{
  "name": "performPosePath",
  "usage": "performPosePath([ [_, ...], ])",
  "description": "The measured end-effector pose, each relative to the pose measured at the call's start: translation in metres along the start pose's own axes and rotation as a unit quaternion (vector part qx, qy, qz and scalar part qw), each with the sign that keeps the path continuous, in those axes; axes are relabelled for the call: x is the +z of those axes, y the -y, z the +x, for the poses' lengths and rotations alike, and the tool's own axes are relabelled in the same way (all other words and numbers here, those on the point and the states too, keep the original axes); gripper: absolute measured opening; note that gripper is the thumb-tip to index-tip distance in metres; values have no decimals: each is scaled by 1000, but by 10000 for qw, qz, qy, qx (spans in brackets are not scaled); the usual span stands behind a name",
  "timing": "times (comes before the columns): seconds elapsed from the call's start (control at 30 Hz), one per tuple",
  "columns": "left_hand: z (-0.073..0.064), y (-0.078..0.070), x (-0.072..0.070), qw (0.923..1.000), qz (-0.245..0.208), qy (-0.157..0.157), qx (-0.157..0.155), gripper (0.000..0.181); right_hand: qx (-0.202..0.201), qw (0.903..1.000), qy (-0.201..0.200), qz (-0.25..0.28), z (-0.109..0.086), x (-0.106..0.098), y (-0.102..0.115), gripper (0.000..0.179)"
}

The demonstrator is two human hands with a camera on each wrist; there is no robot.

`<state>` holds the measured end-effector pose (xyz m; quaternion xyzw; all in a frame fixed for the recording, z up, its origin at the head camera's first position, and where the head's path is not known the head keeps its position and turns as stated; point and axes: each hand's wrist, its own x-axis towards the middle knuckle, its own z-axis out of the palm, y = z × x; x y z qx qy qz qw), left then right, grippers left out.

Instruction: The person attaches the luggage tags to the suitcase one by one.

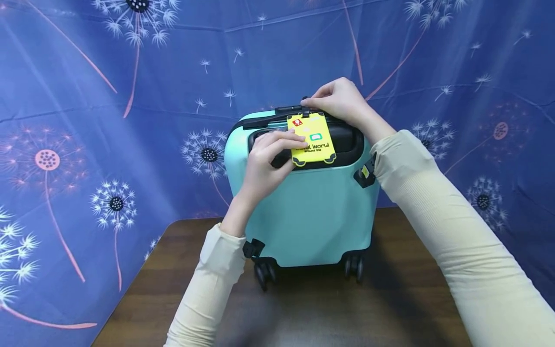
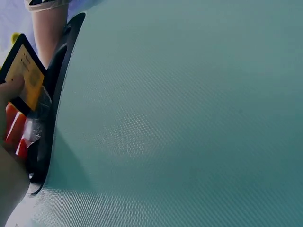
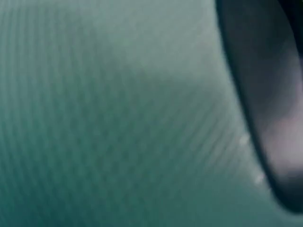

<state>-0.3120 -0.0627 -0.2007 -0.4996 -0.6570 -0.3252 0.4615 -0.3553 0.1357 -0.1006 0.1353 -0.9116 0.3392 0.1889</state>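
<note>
A turquoise suitcase stands upright with its black-framed front recess facing me. Over that recess hangs a yellow luggage tag, joined at its top to a black strap by the suitcase's top handle. My left hand pinches the tag's left side, fingers across its front. The thumb presses its back in the left wrist view. Up at the handle, my right hand pinches the strap's upper end, mostly hidden by the fingers. Only the suitcase's shell and recess edge show in the right wrist view.
The suitcase's black wheels rest on a dark brown wooden table. Behind it hangs a blue curtain with dandelion prints. Black corner pieces stick out at the suitcase's sides.
</note>
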Motion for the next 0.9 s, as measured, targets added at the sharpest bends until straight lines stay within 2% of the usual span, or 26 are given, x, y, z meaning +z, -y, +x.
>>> performPosePath([
  [0.1,-4,-2,1,9999,133,53,44,28,-328,9977,-334,-495,1,-1,-1,43],
  [0.23,-15,-7,-1,9985,501,-110,166,31,-756,9932,-494,-740,-2,-5,-3,35],
  [0.33,-30,-15,-10,9966,809,-137,-110,33,-1164,9888,-521,-779,-11,-9,-3,31],
  [0.43,-48,-27,-24,9924,1013,-64,-694,33,-1690,9796,-701,-831,-27,-10,-4,26],
  [0.53,-67,-40,-39,9828,1225,9,-1382,33,-2148,9675,-1028,-846,-48,-13,-8,20],
  [0.67,-91,-53,-59,9635,1647,201,-2101,37,-2383,9569,-1494,-722,-77,-17,-20,17],
  [0.8,-111,-60,-77,9485,2030,294,-2415,41,-2350,9520,-1806,-764,-109,-20,-38,18],
  [0.9,-124,-65,-87,9385,2292,394,-2553,44,-2171,9529,-1915,-899,-133,-21,-53,22],
])
